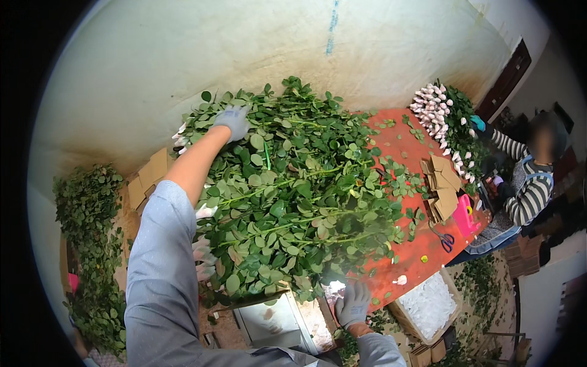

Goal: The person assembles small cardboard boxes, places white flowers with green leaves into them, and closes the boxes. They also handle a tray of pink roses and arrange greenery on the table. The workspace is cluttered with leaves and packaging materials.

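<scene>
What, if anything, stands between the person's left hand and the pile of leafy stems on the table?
Nothing visible does: the gloved left hand appears to lie directly on the leafy stems, toward the pile's far left corner. The hand's underside is hidden from this view.

Leafy stems (287, 189) and scissors (447, 241) on red table (396, 145)

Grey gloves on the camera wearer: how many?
2: one on the left hand, over the leafy stems; one on the right hand, by the edge of the red table. Neither is hidden.
</scene>
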Demonstrator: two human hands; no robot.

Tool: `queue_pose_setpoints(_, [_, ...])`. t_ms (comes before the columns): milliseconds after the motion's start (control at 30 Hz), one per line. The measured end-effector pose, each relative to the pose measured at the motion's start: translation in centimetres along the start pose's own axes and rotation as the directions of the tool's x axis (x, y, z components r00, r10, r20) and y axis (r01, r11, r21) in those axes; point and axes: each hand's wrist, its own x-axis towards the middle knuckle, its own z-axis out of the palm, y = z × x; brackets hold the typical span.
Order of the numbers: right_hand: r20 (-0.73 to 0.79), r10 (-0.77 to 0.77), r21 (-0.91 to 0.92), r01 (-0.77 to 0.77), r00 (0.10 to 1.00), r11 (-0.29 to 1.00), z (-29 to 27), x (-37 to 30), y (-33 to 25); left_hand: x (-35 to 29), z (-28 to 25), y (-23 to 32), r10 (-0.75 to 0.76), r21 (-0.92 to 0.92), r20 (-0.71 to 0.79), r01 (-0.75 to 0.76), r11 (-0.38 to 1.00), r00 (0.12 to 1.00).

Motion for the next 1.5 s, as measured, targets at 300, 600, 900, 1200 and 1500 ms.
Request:
queue_pose_setpoints(300, [0.017, 0.001, -0.023, 0.0, 1.0, 1.0, 0.2, 0.1, 0.1, -2.8, 3.0, -0.1, 0.135, -0.092, 0.088, -0.127, 0.988, 0.987])
queue_pose_setpoints(600, [0.038, 0.031, -0.03, -0.03, 0.999, 0.999, 0.2, -0.2, 0.1, -7.8, -10.5, 3.5, 0.256, -0.245, -0.226, -0.309, 0.919, 0.94])
queue_pose_setpoints(900, [0.022, 0.047, -0.016, -0.046, 0.999, 0.999, 0.1, -0.4, 0.3, -8.7, -7.5, 9.2, 0.434, -0.243, 0.042, -0.412, 0.878, 0.9])
queue_pose_setpoints(1200, [-0.017, 0.065, 0.025, -0.064, 0.998, 0.998, -0.3, -0.3, 0.3, -19.1, 2.1, 7.9, 0.225, 0.006, 0.296, -0.237, 0.972, 0.928])
queue_pose_setpoints(1500, [-0.071, 0.073, 0.037, -0.07, 0.995, 0.997, 0.1, -0.7, 0.6, -16.6, 0.4, 6.3, 0.123, -0.145, 0.058, -0.114, 0.983, 0.991])
